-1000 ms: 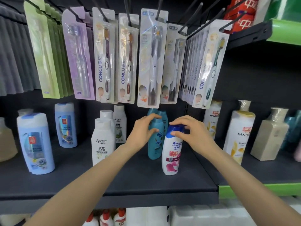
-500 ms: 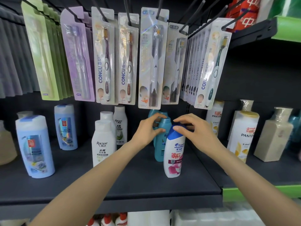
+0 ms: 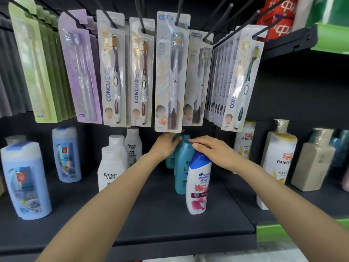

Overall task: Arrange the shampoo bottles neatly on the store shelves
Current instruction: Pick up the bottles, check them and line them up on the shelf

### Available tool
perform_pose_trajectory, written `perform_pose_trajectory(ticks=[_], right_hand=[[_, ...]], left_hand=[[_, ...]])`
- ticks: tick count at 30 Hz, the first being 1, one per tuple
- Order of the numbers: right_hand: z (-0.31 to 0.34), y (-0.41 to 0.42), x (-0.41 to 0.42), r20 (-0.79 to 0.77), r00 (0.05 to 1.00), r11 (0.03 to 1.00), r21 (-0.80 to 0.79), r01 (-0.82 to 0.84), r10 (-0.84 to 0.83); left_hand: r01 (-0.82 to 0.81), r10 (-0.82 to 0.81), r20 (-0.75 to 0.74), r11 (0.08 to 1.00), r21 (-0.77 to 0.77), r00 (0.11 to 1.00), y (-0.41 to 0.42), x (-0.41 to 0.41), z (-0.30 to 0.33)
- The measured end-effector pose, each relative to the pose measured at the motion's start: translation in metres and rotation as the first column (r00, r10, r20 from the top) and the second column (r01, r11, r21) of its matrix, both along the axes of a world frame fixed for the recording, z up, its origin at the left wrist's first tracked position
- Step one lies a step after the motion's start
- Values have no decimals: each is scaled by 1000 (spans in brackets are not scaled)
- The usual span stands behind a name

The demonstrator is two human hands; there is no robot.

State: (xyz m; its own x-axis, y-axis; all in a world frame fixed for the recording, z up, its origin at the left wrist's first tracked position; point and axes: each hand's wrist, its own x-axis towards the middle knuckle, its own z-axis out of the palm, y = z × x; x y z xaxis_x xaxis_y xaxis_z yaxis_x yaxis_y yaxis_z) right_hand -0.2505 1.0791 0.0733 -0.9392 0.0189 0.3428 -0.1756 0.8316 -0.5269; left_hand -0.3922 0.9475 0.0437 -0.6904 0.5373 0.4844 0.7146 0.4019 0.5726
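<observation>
Where toothbrush packs (image 3: 171, 72) hang, both hands' (image 3: 190, 148) fingertips blur against teal bottles (image 3: 182, 163).

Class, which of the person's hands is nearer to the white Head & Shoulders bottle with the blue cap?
Right. The right hand hovers just above the Head & Shoulders bottle, at its blue cap. The left hand is further back and left, against the teal bottle.
</observation>
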Motion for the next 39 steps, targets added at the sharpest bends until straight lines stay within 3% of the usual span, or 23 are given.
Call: perform_pose_trajectory(ticks=[4,14,20,24,29,34,39], right_hand=[[-4,2,0,14,1000,999,-37,6,-5],[-3,0,1,35,999,997,-76,-10,12],[2,-3,3,18,1000,999,-27,17,-17],[4,-8,10,-107,992,990,110,84,-73],[9,-22,24,-268,962,946,295,137,-56],[1,-50,38,-310,951,976,206,66,1],[-20,-77,50,-220,973,990,134,-35,64]], left_hand=[[19,-18,16,999,-48,1000,-1,0,-9],[-73,88,-40,959,275,995,-19,22,-46],[-133,158,-54,938,319,986,-27,30,-46],[-128,166,-103,944,304,981,-33,46,-48],[-189,283,-270,926,327,920,-60,69,-44],[-148,273,-331,922,358,903,-90,104,-32],[-138,278,-212,852,504,937,-118,137,-26]])
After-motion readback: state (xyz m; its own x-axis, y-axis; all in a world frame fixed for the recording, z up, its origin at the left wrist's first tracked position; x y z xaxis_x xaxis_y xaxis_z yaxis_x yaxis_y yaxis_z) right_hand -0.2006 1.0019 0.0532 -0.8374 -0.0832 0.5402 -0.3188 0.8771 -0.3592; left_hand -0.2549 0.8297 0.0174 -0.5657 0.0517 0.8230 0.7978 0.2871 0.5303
